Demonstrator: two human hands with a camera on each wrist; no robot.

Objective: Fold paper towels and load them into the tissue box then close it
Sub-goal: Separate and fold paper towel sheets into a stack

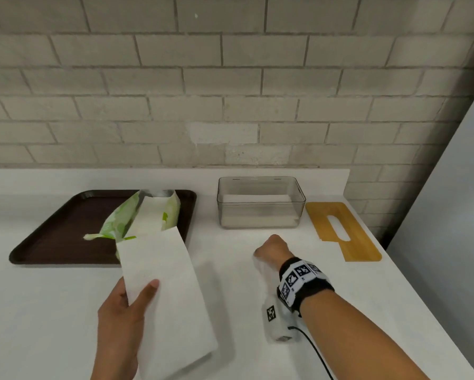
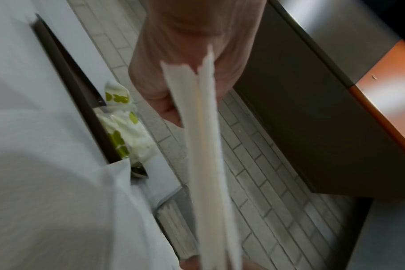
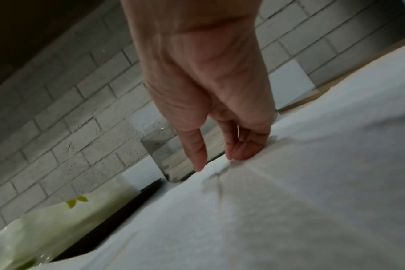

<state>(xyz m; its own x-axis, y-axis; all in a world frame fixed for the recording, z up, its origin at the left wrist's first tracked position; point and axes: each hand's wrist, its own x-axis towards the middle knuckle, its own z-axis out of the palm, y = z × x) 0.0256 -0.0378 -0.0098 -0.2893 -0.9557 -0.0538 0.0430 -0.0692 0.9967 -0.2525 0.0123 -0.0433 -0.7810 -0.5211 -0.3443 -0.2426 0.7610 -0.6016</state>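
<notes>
My left hand (image 1: pixel 137 294) holds a folded white paper towel (image 1: pixel 164 292) above the counter, thumb on top and fingers underneath. Seen edge-on in the left wrist view, the folded towel (image 2: pixel 206 146) runs out from the left hand (image 2: pixel 185 54). My right hand (image 1: pixel 271 250) is down on the counter in front of the clear tissue box (image 1: pixel 260 204), fingers curled. In the right wrist view the right hand (image 3: pixel 217 162) pinches the wrinkled edge of a flat paper towel sheet (image 3: pixel 289 201). White towels lie in the bottom of the open box. Its bamboo lid (image 1: pixel 342 231) lies flat to the right.
A dark brown tray (image 1: pixel 66 229) at the back left carries an opened green-and-white towel package (image 1: pixel 142 215). A brick wall runs behind the white counter (image 1: pixel 52 297). The counter's right edge slants past the lid, and a grey panel stands beyond it.
</notes>
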